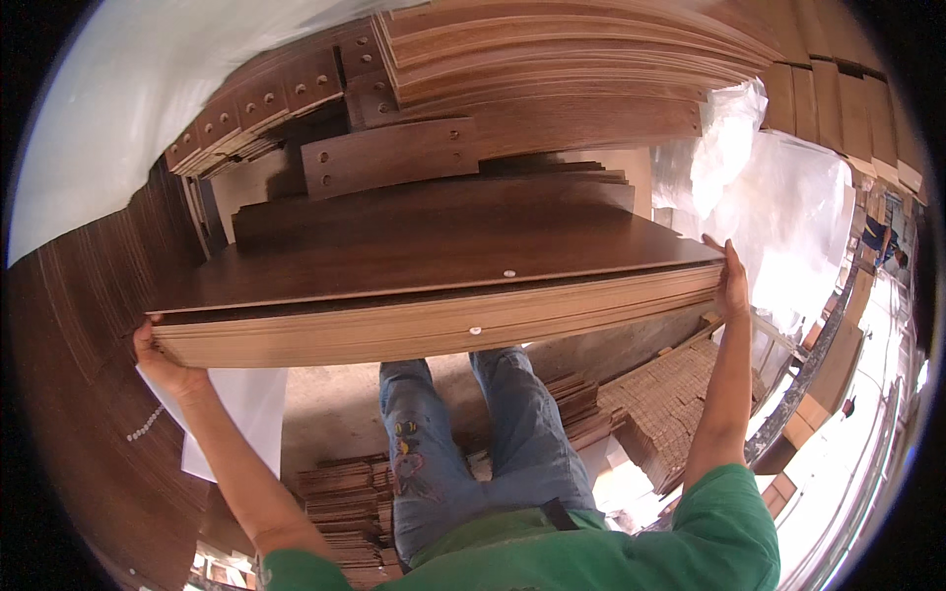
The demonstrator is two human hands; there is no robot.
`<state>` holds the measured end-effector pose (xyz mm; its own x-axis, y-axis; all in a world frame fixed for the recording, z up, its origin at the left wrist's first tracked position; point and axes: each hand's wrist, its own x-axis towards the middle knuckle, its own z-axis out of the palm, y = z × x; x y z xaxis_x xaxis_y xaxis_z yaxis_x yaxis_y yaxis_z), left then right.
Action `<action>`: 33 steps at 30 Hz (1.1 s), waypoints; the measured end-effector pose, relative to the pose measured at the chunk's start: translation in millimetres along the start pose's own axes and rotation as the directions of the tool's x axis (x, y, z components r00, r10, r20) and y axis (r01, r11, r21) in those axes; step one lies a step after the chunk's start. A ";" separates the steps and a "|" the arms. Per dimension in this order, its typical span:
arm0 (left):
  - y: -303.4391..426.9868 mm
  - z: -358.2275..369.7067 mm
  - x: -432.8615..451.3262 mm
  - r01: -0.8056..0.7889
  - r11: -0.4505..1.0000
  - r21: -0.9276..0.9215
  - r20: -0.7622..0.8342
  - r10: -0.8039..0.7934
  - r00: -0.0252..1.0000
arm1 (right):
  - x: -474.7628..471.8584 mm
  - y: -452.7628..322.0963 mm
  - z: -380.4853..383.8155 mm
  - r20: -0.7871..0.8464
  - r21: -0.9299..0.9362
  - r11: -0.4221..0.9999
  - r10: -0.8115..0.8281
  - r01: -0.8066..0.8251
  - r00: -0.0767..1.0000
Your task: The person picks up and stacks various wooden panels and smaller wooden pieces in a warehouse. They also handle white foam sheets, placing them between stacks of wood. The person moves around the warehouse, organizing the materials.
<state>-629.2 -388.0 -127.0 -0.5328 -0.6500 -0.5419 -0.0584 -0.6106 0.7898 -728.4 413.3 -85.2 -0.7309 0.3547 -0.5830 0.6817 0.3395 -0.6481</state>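
A dark brown wood-grain panel lies uppermost on a stack of similar boards with pale cut edges. A dark gap runs between this panel and the boards beneath. At the left front corner, my left hand grips the panel's end, its fingertips by the gap. My right hand holds the opposite corner, with the fingers pointing up and one tip over the top face. One small white disc sits at the panel's front edge, and another white disc is on the stack's front.
Behind are drilled brown strips and a tall pile of long boards. Clear plastic sheeting hangs at right. Stacked small wood pieces and thin boards flank my legs. A person is far right.
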 end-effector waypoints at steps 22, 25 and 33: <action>-58.4 48.7 47.8 -0.126 0.968 0.216 0.130 0.099 0.987 | 53.9 63.8 66.1 0.271 0.841 0.542 -0.437 0.010 0.858; -62.9 57.3 50.4 -0.114 0.971 0.209 0.115 0.092 0.989 | 56.5 49.8 76.0 0.331 0.861 0.508 -0.524 -0.024 0.784; -75.4 66.1 58.1 -0.116 0.979 0.167 0.024 0.114 0.993 | 84.2 121.8 28.3 -0.138 0.577 0.731 -0.354 0.365 0.925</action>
<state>-711.5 -349.8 -199.0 -0.5563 -0.7042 -0.4413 -0.1359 -0.4468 0.8843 -707.8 459.9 -227.1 -0.9130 0.3281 -0.2425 0.2125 -0.1247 -0.9692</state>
